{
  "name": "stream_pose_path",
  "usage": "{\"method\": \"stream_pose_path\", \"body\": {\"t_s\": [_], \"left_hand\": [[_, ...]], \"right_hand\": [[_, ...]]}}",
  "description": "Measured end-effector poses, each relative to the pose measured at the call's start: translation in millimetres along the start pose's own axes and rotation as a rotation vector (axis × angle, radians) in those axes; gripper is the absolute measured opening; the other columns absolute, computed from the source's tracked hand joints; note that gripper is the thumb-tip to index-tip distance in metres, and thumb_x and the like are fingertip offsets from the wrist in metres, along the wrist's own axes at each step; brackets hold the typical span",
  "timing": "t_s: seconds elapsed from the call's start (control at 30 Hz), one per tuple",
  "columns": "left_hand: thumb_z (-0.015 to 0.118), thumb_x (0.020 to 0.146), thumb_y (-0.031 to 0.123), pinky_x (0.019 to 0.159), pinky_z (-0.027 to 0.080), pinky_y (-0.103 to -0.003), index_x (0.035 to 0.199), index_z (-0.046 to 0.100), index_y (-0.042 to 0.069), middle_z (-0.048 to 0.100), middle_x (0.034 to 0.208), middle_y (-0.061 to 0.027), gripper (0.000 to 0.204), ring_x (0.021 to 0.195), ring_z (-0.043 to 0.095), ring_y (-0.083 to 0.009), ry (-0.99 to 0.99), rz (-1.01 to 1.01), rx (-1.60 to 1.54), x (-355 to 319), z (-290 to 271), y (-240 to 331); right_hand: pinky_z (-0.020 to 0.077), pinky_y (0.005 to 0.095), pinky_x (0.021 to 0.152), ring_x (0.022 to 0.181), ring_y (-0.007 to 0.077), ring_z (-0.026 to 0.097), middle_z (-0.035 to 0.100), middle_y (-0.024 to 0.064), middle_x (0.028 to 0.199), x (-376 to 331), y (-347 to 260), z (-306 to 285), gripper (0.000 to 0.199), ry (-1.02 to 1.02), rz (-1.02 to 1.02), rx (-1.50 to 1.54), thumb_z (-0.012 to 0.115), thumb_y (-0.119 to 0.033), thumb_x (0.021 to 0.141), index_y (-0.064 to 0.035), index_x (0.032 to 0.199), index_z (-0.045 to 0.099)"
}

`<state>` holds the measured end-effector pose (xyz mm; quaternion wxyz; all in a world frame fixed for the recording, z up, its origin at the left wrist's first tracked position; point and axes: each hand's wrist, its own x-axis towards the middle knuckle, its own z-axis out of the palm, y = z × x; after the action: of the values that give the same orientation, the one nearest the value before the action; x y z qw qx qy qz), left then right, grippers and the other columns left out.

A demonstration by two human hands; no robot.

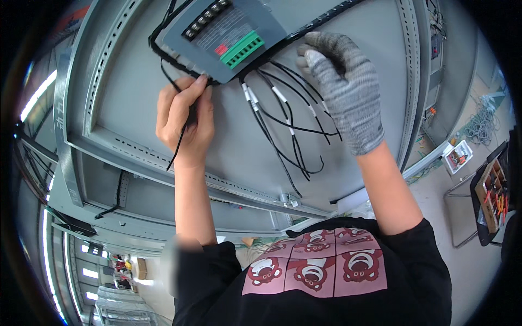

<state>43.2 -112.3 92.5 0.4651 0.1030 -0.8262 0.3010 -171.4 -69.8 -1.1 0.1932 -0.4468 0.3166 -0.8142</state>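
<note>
A blue-grey electrical module (pixel 220 41) with a green terminal block (pixel 243 50) is at the top of the grey metal panel (pixel 234 136). A black wrapped wire bundle (pixel 321 24) runs along its lower edges. My bare left hand (pixel 186 117) is closed at the module's lower left corner, fingertips at the bundle, with a thin black wire (pixel 178 145) passing through its grip. In a grey striped glove, my right hand (pixel 348 81) has its fingers curled into a pinch beside the bundle; what lies between them is hidden. Several loose black wires (pixel 291 117) with white sleeves hang between my hands.
Slotted metal rails (pixel 111 46) frame the panel on both sides. At the lower right stand a chair (pixel 462 209) and a wooden tray (pixel 492 190) of tools. A white box (pixel 458 157) and a coil of grey cable (pixel 481 124) lie on the floor.
</note>
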Motion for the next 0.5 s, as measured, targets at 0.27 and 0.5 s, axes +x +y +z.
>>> {"method": "stream_pose_path", "body": {"t_s": [0.27,0.5], "left_hand": [[0.074,0.071,-0.012,0.063,0.048,-0.027,0.094,0.070,0.002,0.062,0.087,-0.0080,0.027,0.073,0.059,-0.0168,0.018,0.008,0.042,0,-1,3],[0.083,0.066,-0.005,0.064,0.049,-0.028,0.092,0.069,0.002,0.061,0.088,-0.0088,0.030,0.075,0.060,-0.0181,0.025,-0.016,0.058,-2,2,8]], "right_hand": [[0.0588,0.0251,0.070,0.077,0.0176,0.071,0.071,0.0123,0.089,26,-3,14,0.012,-0.080,0.308,0.580,0.065,-0.005,0.091,0.0034,0.100,0.064],[0.0551,0.0219,0.067,0.074,0.0095,0.067,0.071,0.0066,0.085,26,-6,1,0.012,-0.149,0.241,0.211,0.066,-0.010,0.092,0.0007,0.098,0.067]]}}
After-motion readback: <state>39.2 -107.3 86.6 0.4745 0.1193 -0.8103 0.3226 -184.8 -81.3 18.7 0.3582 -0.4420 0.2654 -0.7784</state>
